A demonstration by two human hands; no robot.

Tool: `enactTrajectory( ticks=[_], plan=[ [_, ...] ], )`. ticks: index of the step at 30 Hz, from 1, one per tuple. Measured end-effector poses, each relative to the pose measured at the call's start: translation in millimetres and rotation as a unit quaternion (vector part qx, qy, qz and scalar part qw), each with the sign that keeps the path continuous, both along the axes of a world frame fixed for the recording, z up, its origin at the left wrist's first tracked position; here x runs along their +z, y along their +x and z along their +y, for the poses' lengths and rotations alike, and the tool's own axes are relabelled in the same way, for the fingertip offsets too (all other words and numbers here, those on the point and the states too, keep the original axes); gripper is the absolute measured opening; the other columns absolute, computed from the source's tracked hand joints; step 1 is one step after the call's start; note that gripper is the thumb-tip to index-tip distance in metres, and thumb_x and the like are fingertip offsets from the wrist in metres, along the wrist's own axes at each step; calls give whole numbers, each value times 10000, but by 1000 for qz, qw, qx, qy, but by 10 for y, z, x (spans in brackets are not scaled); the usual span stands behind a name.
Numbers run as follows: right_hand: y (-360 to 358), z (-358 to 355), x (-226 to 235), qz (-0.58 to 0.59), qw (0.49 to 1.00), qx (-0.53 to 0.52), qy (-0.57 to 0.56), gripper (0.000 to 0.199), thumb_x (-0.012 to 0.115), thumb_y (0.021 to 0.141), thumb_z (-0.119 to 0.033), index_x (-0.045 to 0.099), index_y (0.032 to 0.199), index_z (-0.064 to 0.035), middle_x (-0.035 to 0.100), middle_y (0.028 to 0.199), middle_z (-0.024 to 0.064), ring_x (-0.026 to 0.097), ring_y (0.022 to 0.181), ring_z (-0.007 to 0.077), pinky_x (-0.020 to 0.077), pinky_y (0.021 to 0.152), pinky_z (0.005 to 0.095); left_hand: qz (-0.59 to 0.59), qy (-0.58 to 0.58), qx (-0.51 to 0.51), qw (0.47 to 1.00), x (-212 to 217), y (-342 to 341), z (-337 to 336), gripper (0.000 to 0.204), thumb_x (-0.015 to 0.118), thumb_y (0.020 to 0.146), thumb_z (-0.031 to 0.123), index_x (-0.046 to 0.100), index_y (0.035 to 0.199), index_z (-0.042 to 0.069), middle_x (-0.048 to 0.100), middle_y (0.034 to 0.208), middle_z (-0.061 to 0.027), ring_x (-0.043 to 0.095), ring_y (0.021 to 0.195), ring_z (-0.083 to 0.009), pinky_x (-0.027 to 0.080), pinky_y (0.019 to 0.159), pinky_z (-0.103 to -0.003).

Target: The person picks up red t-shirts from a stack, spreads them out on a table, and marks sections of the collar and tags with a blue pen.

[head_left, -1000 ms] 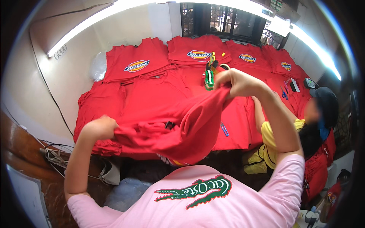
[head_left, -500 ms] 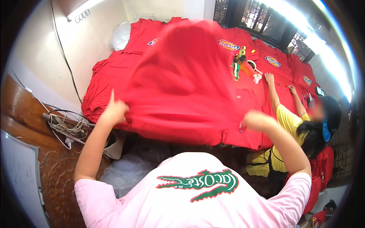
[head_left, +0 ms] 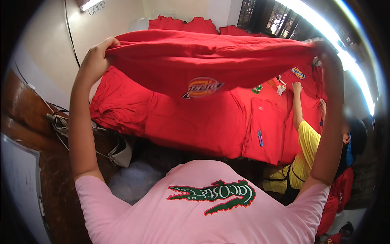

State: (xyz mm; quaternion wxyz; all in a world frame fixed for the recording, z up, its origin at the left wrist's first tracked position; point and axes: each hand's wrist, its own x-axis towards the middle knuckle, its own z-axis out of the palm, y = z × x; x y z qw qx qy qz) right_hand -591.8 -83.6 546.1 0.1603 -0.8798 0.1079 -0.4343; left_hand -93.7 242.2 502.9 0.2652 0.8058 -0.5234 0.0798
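Observation:
Both of my arms are raised, and a red T-shirt (head_left: pixel 211 57) with a printed chest logo hangs stretched between them above the table. My left hand (head_left: pixel 100 56) is closed on its left end. My right hand (head_left: pixel 325 51) is at the opposite end, its fingers partly blurred but closed on the cloth. Below hangs the slack middle of the shirt, its logo facing me upside down. More red shirts (head_left: pixel 195 126) cover the table underneath, with a rumpled heap of red cloth (head_left: pixel 118 105) on the left.
A co-worker in a yellow shirt (head_left: pixel 308 142) works at the table's right, one hand (head_left: pixel 297 87) on red cloth. A blue slim tool (head_left: pixel 260 138) lies on a folded red piece (head_left: pixel 268 118). Cables (head_left: pixel 61 124) and clear plastic (head_left: pixel 134 181) are at the left.
My hands have risen and spread apart, lifting the red T-shirt from a blurred billow into a taut span. Its logo now shows. The blue tool has come into clear sight.

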Motion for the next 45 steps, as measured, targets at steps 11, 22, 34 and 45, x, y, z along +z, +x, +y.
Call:
enactTrajectory(
  ticks=[11, 22, 34, 45],
  plan=[
    [1747, 1248, 455, 50, 972, 223, 53, 305, 651, 918, -27, 677, 1214, -97, 714, 1060, 82, 688, 907, 174, 578, 867, 304, 201, -125, -395, 888, 701, -1489, -1019, 314, 621, 927, 60, 664, 1236, 28, 701, 1121, -123, 658, 944, -168, 536, 833, -300],
    [1755, 233, -74, 76, 970, 83, 217, 223, 604, 975, -140, 695, 1117, 5, 731, 983, 27, 677, 862, 112, 543, 807, 279, 312, -71, -324, 890, 1084, -805, -883, 481, 662, 950, 172, 576, 1408, 53, 638, 1359, -115, 619, 1247, -203, 489, 1078, -328],
    [1958, 806, 454, 85, 955, 168, 230, 297, 756, 934, -178, 715, 1176, -10, 740, 1054, 38, 684, 922, 89, 554, 843, 252, 195, -138, -354, 904, 971, -755, -1146, 397, 590, 1008, 295, 657, 1288, 22, 701, 1127, -18, 631, 1029, -117, 460, 985, -269],
    [1348, 423, -199, 424, 874, -5, 238, 240, 788, 825, -78, 747, 1032, 37, 758, 897, 68, 682, 853, 103, 546, 821, 288, 236, -342, -207, 886, 1657, 886, -199, 285, 509, 1060, 225, 695, 1168, 38, 734, 1053, -58, 666, 986, -152, 498, 931, -313]
  ],
)
